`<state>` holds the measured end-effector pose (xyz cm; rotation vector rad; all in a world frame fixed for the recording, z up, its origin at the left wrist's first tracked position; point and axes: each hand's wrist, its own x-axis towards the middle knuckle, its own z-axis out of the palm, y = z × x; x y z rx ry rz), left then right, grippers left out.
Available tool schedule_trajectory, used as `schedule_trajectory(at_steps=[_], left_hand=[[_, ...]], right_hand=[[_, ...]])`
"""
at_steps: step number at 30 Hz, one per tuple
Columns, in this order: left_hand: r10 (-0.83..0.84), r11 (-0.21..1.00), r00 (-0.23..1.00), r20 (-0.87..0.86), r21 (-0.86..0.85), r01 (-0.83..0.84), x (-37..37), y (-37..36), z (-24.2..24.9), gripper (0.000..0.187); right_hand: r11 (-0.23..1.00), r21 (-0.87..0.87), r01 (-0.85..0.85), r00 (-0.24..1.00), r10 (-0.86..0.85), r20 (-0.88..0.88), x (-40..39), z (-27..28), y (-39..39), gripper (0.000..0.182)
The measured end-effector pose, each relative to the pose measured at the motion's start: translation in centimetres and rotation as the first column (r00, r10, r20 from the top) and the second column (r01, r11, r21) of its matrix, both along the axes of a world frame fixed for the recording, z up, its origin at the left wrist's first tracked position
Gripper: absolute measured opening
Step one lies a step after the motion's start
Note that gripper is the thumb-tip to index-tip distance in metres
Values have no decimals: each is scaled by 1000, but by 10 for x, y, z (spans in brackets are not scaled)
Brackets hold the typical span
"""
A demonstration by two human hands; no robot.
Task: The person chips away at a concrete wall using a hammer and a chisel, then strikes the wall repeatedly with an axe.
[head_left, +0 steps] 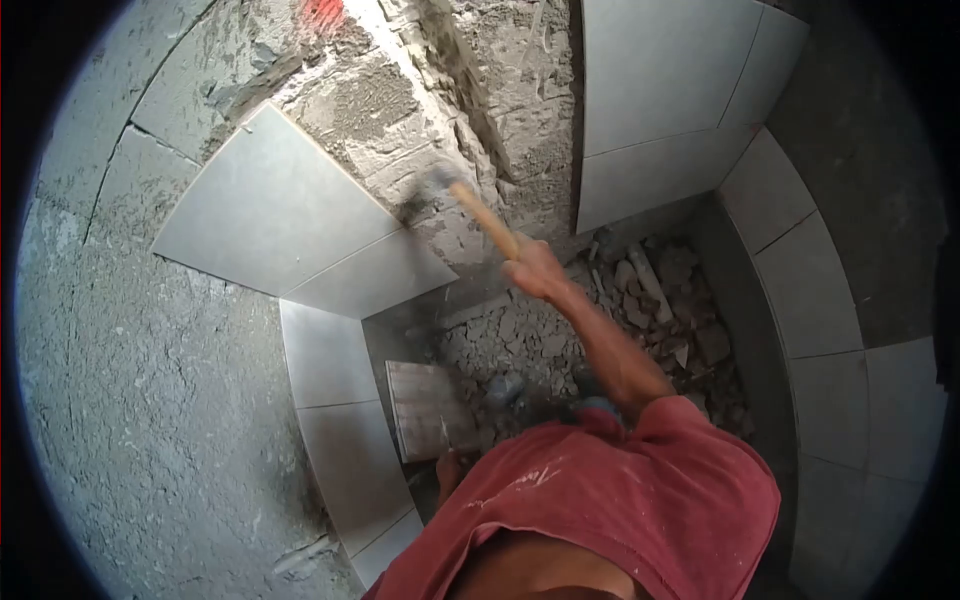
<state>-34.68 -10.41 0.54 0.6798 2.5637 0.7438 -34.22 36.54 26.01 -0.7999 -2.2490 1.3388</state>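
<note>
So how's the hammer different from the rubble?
The hammer is one long tool with a tan handle; the rubble is lots of broken bits. The hammer is up in the right hand, by the wall; the rubble lies low down. The hammer looks blurry at its tip; the rubble looks sharper. Both have some grey.

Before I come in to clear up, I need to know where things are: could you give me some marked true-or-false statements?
1. The right hand grips a wooden-handled hammer. True.
2. The left hand is raised beside the groove. False: the left hand is low, near the striped panel.
3. Broken rubble lies below the groove. True.
4. The shirt is green. False: the shirt is red.
5. Bare masonry shows between wall tiles. True.
</note>
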Motion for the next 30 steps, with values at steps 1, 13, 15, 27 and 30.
schedule_trajectory(at_steps=[1, 13, 15, 27, 30], left_hand=[[-253, 965, 943, -214, -120, 232, 2, 2, 4, 36], [-11, 997, 1000, 23, 78, 9, -4, 35, 47, 37], [79, 993, 988, 131, 78, -90, 1, 40, 47, 36], [172, 984, 961, 217, 17, -180, 9, 61, 75, 32], [180, 982, 970, 164, 26, -186, -1, 67, 72, 35]], right_hand=[[994, 95, -61, 995, 67, -70, 0, 40, -1, 36], [765, -540, 351, 907, -133, 400, -14, -102, 51, 38], [962, -259, 88, 959, -11, 285, 2, -76, 30, 39], [818, -526, 233, 954, -87, 286, -11, -123, 48, 27], [901, -327, 284, 900, -133, 414, -21, -137, 56, 32]])
